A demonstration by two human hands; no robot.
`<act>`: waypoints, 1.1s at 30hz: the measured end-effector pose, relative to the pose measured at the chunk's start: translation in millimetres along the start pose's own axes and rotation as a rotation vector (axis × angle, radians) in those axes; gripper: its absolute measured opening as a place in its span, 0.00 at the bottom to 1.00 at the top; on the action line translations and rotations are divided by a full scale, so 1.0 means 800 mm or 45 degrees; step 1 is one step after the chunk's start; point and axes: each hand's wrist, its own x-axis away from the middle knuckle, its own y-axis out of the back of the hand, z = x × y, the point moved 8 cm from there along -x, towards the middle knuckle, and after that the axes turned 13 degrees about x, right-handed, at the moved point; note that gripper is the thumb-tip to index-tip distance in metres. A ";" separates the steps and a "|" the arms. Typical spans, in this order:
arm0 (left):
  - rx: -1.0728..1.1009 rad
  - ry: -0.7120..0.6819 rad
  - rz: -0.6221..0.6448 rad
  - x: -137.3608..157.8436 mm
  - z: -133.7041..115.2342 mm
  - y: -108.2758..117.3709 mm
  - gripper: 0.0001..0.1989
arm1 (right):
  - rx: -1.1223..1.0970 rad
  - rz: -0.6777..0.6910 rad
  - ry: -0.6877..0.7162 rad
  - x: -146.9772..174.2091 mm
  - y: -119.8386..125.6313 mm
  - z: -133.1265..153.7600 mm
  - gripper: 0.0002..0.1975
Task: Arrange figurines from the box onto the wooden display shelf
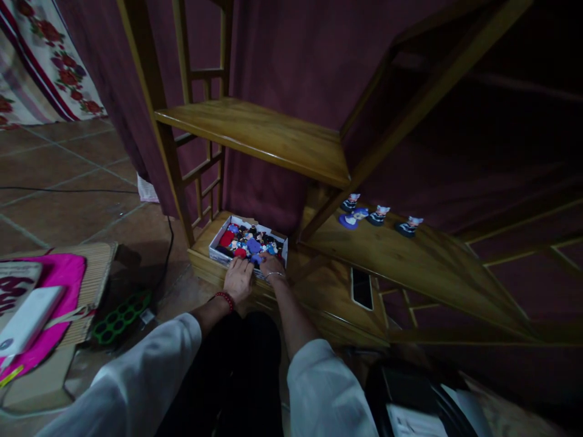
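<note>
Head view, only cam. Both hands down at a small white box (217, 247) full of little coloured figurines (248, 244), sitting on the lowest shelf (319, 291) of a wooden rack, near its left front corner, just right of the rack's left post (159, 121).

Left hand (238, 279), red bead bracelet on wrist: laid palm-down on the box's front edge, fingers loosely spread, tips at the near row of pieces. Nothing seen held in it.

Right hand (272, 266), thin bangle on wrist: at the front right part of the box, fingers curled in among the figurines. Can't tell if it's pinching one, too dim and small.

Handling, as a guess: figurines look light, hard, prob. ceramic or resin, so chip-prone; thin bits could snap. Best pinched by the body w/ thumb + 2 fingers. Box looks like thin card, light, would flex; take by both short sides, not one wall.

Rest: four more small figures (378, 215) stand in a row on the mid shelf (432, 261), toward its back left corner, well apart from the box. A phone (362, 288) lies flat on the lowest shelf, right of the hands. Top shelf (255, 130) above. Left on the tiled floor: pink bag (59, 273) on a mat, green tray (119, 315) beside it.
</note>
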 end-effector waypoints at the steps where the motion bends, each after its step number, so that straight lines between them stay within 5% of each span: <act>1: 0.002 0.009 0.003 -0.004 -0.001 0.003 0.14 | -0.006 0.010 -0.002 0.000 0.000 0.000 0.19; 5: -0.005 0.153 -0.005 -0.030 0.008 0.019 0.19 | -0.042 0.041 -0.007 0.000 -0.001 0.001 0.20; 9: -0.056 0.467 0.234 -0.059 0.050 0.014 0.18 | -0.052 0.051 -0.051 -0.001 -0.001 -0.001 0.20; 13: -0.071 0.564 0.330 -0.079 0.086 0.011 0.19 | -0.057 0.063 -0.080 -0.004 -0.003 -0.002 0.20; 20: -0.050 0.504 0.360 -0.085 0.103 0.001 0.21 | -0.106 0.052 -0.072 -0.003 -0.003 -0.002 0.20; 33: 0.077 0.171 0.292 -0.087 0.086 0.003 0.23 | -0.090 -0.102 -0.016 0.008 0.014 0.003 0.27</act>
